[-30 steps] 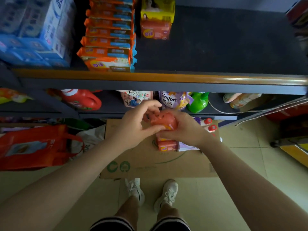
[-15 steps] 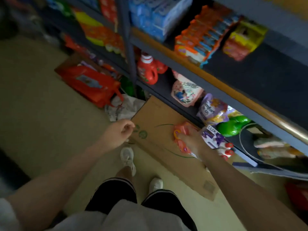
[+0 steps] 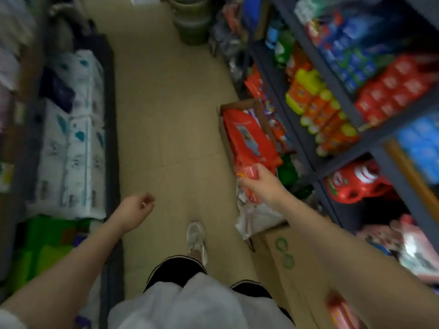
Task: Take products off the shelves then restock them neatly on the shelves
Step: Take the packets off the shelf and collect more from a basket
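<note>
My right hand (image 3: 262, 186) grips a small red-orange packet (image 3: 248, 172) and holds it out over the floor beside the shelving. My left hand (image 3: 136, 208) hangs over the aisle floor with its fingers loosely curled and nothing in it. The dark metal shelves (image 3: 361, 119) run along the right, holding orange and yellow bottles (image 3: 318, 108), red packs (image 3: 389, 91) and blue packs (image 3: 420, 143). A red detergent jug (image 3: 356, 181) stands on the lowest shelf. The whole view is blurred by motion.
A flat cardboard box (image 3: 285, 257) lies on the floor at my right, with a red bag (image 3: 247, 136) and crumpled white plastic (image 3: 256, 217) beyond it. White tissue packs (image 3: 73, 138) line the left side. Stacked buckets (image 3: 192, 20) stand at the aisle's far end.
I have turned left to face down the aisle. My right hand lifted the red packet off the cardboard and carried it along; my left hand swung away and hangs free.
</note>
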{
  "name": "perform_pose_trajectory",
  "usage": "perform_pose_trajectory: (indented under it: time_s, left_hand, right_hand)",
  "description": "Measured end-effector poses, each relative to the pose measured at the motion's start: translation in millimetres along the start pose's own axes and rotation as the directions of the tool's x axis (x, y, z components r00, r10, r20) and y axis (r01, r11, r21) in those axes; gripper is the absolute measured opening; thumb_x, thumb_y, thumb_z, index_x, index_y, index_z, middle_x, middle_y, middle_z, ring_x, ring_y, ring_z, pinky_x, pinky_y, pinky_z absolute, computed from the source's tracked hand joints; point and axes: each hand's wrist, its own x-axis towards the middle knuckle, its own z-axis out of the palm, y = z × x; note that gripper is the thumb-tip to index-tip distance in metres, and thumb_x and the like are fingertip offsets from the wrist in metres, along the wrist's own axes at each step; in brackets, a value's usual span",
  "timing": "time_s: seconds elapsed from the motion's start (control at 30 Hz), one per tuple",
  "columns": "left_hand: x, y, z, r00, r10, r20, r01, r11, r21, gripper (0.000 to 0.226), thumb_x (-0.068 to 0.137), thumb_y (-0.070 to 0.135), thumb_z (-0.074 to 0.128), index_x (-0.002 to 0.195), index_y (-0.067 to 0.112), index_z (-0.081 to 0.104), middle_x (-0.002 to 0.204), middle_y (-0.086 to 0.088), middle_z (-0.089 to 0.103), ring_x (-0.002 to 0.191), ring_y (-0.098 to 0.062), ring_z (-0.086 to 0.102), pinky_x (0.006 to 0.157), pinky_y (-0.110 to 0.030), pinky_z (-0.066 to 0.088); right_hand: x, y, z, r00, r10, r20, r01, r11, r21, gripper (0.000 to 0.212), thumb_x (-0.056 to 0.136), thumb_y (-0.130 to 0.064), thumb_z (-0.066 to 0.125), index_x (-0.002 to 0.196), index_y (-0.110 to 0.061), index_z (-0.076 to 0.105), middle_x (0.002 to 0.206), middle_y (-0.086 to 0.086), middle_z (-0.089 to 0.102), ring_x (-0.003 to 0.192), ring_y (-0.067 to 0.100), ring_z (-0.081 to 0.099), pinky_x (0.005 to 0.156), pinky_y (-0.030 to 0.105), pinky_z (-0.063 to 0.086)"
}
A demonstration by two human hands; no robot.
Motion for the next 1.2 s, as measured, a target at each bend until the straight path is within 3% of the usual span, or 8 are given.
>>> perform_pose_trajectory:
  time_s: [0.13, 0.5, 0.57, 0.73, 0.8, 0.87, 1.0, 1.2]
  left_hand:
    - [69.6, -5.4, -64.2, 0.999, -0.003, -0.055, 0.002, 1.0, -0.029, 0.021, 0.089, 0.016, 0.058, 0.108, 0.007, 0.064, 0.099, -0.012, 0.067, 0.083, -0.02, 0.059, 0.072, -0.023, 0.04]
    - [300.0, 101.7, -244.9, 0.923, 0.302, -0.237, -0.324, 0.944, -0.061, 0.019, 0.092, 0.018, 0.054, 0.109, 0.016, 0.061, 0.098, 0.006, 0.059, 0.085, -0.009, 0.056, 0.071, -0.016, 0.04]
    - [352.0, 116.8, -272.2, 0.922, 0.29, -0.256, -0.323, 0.941, -0.099, 0.018, 0.092, 0.017, 0.055, 0.108, 0.016, 0.062, 0.098, 0.006, 0.059, 0.086, -0.01, 0.056, 0.072, -0.017, 0.041]
    - [468.7, 126.3, -341.6, 0.954, 0.184, -0.235, -0.222, 0.964, -0.146, 0.018, 0.091, 0.017, 0.056, 0.108, 0.017, 0.062, 0.096, 0.008, 0.059, 0.082, -0.008, 0.057, 0.066, -0.01, 0.04]
    - [511.9, 117.0, -369.5, 0.965, 0.088, -0.247, -0.14, 0.97, -0.2, 0.016, 0.091, 0.018, 0.056, 0.106, 0.019, 0.062, 0.096, 0.006, 0.061, 0.083, -0.01, 0.059, 0.069, -0.017, 0.044]
    - [555.4, 105.7, -396.5, 0.961, -0.001, -0.275, -0.076, 0.961, -0.267, 0.014, 0.091, 0.021, 0.056, 0.104, 0.024, 0.06, 0.094, 0.005, 0.063, 0.084, -0.009, 0.059, 0.073, -0.025, 0.048]
    - [653.6, 87.9, -446.3, 0.951, -0.087, -0.296, -0.009, 0.951, -0.309, 0.015, 0.091, 0.023, 0.056, 0.106, 0.021, 0.059, 0.093, 0.004, 0.062, 0.086, -0.01, 0.06, 0.068, -0.019, 0.042]
    - [816.0, 93.0, -536.3, 0.97, -0.053, -0.238, -0.015, 0.961, -0.275, 0.013, 0.091, 0.022, 0.056, 0.104, 0.021, 0.06, 0.098, 0.0, 0.064, 0.085, -0.011, 0.059, 0.073, -0.024, 0.045]
  right_hand:
    - [82.9, -67.0, 22.8, 1.0, -0.023, 0.016, 0.024, 0.997, -0.075, 0.027, 0.084, -0.021, 0.067, 0.105, -0.015, 0.054, 0.093, 0.002, 0.06, 0.086, 0.017, 0.057, 0.069, 0.026, 0.042]
    - [333.9, -167.5, -13.8, 0.996, 0.029, -0.085, -0.046, 0.977, -0.208, 0.024, 0.082, -0.022, 0.067, 0.101, -0.012, 0.056, 0.098, 0.013, 0.063, 0.09, 0.028, 0.061, 0.072, 0.027, 0.047]
    - [394.9, -193.9, -24.6, 0.993, 0.056, -0.107, -0.079, 0.97, -0.228, 0.036, 0.08, -0.026, 0.068, 0.108, -0.01, 0.053, 0.096, 0.015, 0.064, 0.091, 0.032, 0.062, 0.075, 0.035, 0.05]
    - [525.0, -298.0, -33.4, 1.0, -0.016, -0.01, 0.014, 0.985, -0.171, 0.032, 0.084, -0.027, 0.066, 0.109, -0.012, 0.051, 0.096, 0.009, 0.063, 0.083, 0.025, 0.06, 0.063, 0.031, 0.046]
    - [572.2, -348.0, -31.6, 0.997, -0.073, 0.026, 0.077, 0.98, -0.183, 0.033, 0.084, -0.028, 0.066, 0.109, -0.014, 0.05, 0.093, 0.008, 0.063, 0.077, 0.025, 0.062, 0.058, 0.03, 0.046]
    - [620.9, -394.7, -28.1, 0.991, -0.124, 0.058, 0.134, 0.964, -0.229, 0.037, 0.084, -0.032, 0.066, 0.112, -0.014, 0.051, 0.095, 0.007, 0.063, 0.081, 0.023, 0.062, 0.062, 0.031, 0.049]
    - [717.6, -475.8, -17.4, 0.965, -0.244, 0.098, 0.261, 0.929, -0.262, 0.037, 0.082, -0.032, 0.067, 0.111, -0.015, 0.052, 0.097, 0.006, 0.063, 0.087, 0.024, 0.061, 0.075, 0.035, 0.049]
    - [858.1, -567.9, -0.2, 0.964, -0.254, 0.074, 0.264, 0.94, -0.215, 0.027, 0.084, -0.026, 0.066, 0.105, -0.015, 0.051, 0.079, 0.004, 0.061, 0.063, 0.021, 0.06, 0.049, 0.025, 0.044]
